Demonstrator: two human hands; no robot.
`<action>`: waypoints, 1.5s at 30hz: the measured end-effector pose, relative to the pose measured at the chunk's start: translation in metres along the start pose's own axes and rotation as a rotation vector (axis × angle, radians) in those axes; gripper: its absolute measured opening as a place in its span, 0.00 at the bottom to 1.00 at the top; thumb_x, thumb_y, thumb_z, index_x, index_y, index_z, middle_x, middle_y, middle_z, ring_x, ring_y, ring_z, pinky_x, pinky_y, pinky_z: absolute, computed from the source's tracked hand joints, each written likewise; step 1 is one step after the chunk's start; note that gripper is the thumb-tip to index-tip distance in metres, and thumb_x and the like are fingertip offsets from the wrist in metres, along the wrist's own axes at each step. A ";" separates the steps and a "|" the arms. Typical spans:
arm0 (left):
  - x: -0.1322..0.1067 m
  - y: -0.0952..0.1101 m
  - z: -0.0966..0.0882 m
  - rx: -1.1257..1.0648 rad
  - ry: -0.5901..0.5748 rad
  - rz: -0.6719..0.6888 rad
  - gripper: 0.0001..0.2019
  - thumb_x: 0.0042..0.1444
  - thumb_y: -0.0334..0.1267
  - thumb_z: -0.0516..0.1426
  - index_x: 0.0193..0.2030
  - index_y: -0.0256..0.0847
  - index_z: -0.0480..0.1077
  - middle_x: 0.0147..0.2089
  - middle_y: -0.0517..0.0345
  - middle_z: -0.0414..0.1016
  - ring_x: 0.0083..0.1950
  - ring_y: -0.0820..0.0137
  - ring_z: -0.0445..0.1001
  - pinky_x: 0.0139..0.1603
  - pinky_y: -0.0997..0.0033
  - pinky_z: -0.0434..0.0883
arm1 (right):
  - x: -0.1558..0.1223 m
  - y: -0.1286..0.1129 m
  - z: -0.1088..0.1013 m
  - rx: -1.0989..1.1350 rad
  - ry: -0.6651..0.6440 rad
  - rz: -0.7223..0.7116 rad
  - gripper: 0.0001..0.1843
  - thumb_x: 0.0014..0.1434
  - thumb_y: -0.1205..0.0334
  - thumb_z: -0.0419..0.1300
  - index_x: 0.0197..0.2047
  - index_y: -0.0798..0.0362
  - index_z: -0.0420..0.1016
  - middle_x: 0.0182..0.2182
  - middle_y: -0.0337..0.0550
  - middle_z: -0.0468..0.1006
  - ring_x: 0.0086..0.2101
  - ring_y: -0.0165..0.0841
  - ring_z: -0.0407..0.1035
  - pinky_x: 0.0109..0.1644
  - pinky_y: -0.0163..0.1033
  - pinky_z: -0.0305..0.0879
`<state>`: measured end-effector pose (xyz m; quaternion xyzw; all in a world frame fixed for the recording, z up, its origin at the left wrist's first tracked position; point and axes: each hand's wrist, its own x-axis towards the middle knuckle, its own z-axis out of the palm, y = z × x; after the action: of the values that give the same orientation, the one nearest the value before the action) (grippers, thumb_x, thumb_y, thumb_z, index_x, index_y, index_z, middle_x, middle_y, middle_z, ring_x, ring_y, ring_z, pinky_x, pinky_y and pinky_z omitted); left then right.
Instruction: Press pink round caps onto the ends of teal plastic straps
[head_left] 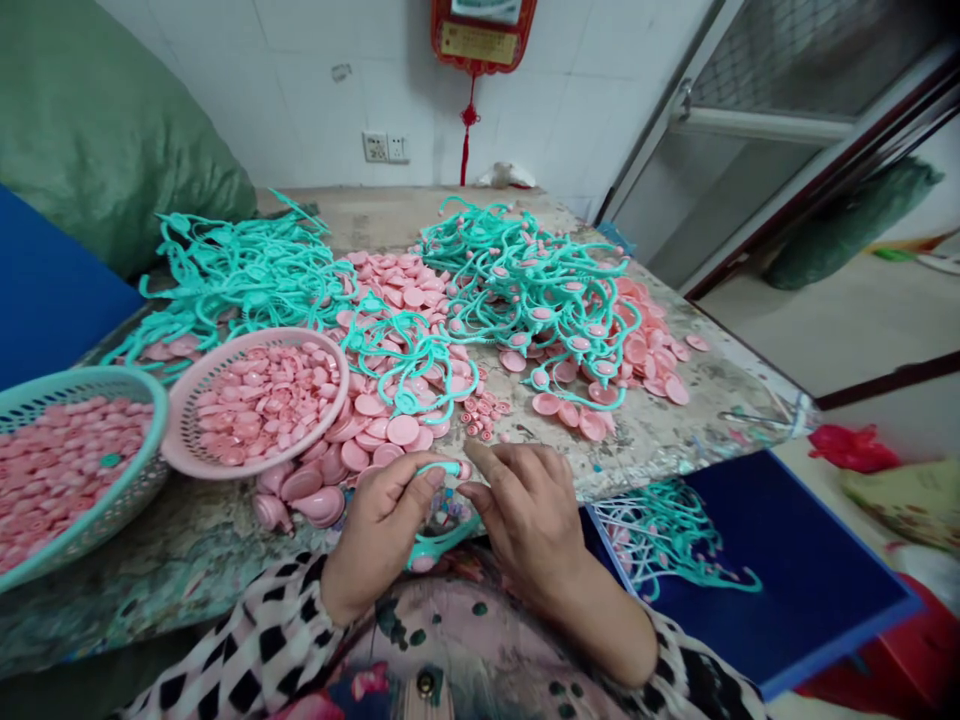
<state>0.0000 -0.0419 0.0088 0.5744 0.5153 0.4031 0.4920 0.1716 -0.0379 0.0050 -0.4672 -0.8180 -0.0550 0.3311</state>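
Note:
My left hand (386,525) pinches a teal toy stethoscope tube (441,467) between thumb and fingers, close to its end. A small pink ear tip (464,470) sits at that end. My right hand (529,510) has its thumb and index finger closed about this tip, with the other fingers curled behind. The rest of the tube loops down below my hands, and a pink oval piece (423,563) shows on its wider part. Just beyond my fingers lie several loose pink ear tips (486,412) on the table (675,440).
Teal tubes are heaped at the left (240,270) and right (525,280), with pink discs (367,405) between. A pink basket (176,440) and a teal basket (154,450) of small pink parts stand left. Below the table's right edge, a blue box (795,560) has more tubes.

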 end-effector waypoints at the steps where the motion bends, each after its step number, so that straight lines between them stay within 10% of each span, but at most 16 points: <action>1: 0.000 0.000 0.000 0.003 -0.005 -0.001 0.14 0.62 0.44 0.51 0.44 0.39 0.74 0.25 0.62 0.66 0.27 0.74 0.62 0.27 0.77 0.61 | 0.001 0.000 0.001 0.022 -0.011 -0.002 0.15 0.64 0.59 0.53 0.52 0.55 0.70 0.37 0.49 0.75 0.37 0.40 0.64 0.40 0.46 0.59; 13: 0.003 0.014 -0.005 0.243 -0.038 0.069 0.18 0.64 0.44 0.47 0.24 0.39 0.62 0.27 0.61 0.63 0.30 0.73 0.64 0.33 0.73 0.61 | 0.007 0.001 0.006 0.177 -0.038 -0.095 0.12 0.67 0.63 0.47 0.40 0.57 0.70 0.29 0.45 0.74 0.32 0.35 0.63 0.39 0.44 0.55; 19: 0.003 0.014 -0.004 0.054 -0.185 -0.128 0.19 0.64 0.51 0.44 0.28 0.41 0.63 0.19 0.65 0.61 0.21 0.73 0.66 0.24 0.74 0.61 | 0.006 0.005 0.006 0.138 -0.047 -0.119 0.11 0.67 0.63 0.48 0.42 0.57 0.70 0.31 0.46 0.74 0.32 0.36 0.63 0.40 0.45 0.56; 31: -0.007 0.020 0.007 0.363 -0.087 0.134 0.16 0.66 0.41 0.43 0.28 0.40 0.61 0.25 0.63 0.63 0.28 0.72 0.62 0.31 0.72 0.58 | 0.001 0.003 0.005 0.230 -0.097 -0.104 0.11 0.66 0.67 0.45 0.38 0.57 0.68 0.29 0.45 0.72 0.32 0.35 0.62 0.41 0.45 0.58; 45: 0.006 0.026 0.015 0.400 -0.208 0.121 0.17 0.65 0.41 0.43 0.25 0.41 0.57 0.24 0.63 0.61 0.27 0.72 0.61 0.29 0.71 0.56 | 0.003 0.021 -0.006 0.327 -0.169 -0.191 0.11 0.62 0.71 0.45 0.33 0.55 0.65 0.27 0.45 0.68 0.32 0.36 0.61 0.40 0.43 0.62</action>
<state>0.0205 -0.0381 0.0314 0.7288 0.4961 0.2605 0.3936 0.1908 -0.0261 0.0073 -0.3304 -0.8814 0.0868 0.3263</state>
